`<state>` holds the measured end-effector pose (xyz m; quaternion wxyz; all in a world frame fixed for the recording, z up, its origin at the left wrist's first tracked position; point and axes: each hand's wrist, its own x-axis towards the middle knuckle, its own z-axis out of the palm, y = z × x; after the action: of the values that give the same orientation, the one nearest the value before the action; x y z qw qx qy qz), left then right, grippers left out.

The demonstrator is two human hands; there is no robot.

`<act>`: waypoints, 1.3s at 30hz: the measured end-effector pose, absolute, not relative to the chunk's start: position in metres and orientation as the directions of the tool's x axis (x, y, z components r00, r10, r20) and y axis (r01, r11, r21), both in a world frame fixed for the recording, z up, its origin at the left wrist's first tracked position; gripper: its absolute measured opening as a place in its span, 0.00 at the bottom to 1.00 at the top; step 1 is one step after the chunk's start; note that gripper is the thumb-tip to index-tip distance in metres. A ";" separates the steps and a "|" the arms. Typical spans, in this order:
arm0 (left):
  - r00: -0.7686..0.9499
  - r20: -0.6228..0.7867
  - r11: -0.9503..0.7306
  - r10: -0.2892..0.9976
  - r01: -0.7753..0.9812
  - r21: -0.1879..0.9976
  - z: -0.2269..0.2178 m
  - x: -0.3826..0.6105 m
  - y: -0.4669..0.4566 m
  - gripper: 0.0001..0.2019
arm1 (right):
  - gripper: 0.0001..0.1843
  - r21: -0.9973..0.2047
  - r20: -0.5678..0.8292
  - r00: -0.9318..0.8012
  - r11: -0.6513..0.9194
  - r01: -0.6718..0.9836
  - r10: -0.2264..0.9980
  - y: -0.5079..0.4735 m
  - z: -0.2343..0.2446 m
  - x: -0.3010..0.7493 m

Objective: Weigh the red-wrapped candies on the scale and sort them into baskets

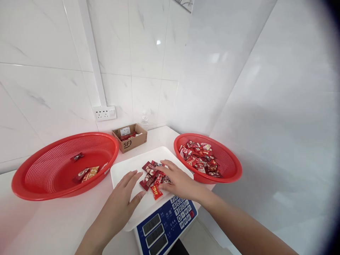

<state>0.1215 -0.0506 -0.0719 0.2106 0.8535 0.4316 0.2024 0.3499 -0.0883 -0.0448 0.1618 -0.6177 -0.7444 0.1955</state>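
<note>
A small pile of red and dark wrapped candies (pixel 150 177) lies on the white tray (pixel 124 169) of an electronic scale (pixel 166 223). My right hand (pixel 177 179) rests on the right side of the pile, fingers spread over the wrappers. Flat on the tray just left of the pile is my left hand (pixel 124 198), fingers stretched out, fingertips close to the candies. Neither hand grips anything.
A large red basket (pixel 32 177) at the left holds a few candies (pixel 86 173). A smaller red basket (pixel 233 163) at the right is full of candies. A small cardboard box (pixel 130 138) stands at the back by the tiled wall, below a wall socket (pixel 105 113).
</note>
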 end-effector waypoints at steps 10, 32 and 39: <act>0.568 0.204 -0.579 0.797 0.623 0.527 -0.072 0.121 -0.051 0.22 | 0.40 -0.402 -0.079 -0.433 0.368 0.838 0.898 -0.059 -0.069 0.328; 0.684 0.107 -0.640 0.721 0.599 0.481 -0.069 0.126 -0.059 0.19 | 0.28 -0.386 -0.009 -0.318 0.290 0.876 0.948 -0.063 -0.052 0.359; 0.674 0.064 -0.615 0.736 0.628 0.477 -0.074 0.126 -0.059 0.21 | 0.34 -0.456 -0.076 -0.351 0.281 0.845 0.933 -0.075 -0.046 0.364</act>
<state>0.1257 -0.0589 -0.0738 0.2129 0.8896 0.3833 0.1276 0.3635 -0.0752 -0.0464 0.1036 -0.5602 -0.7934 0.2143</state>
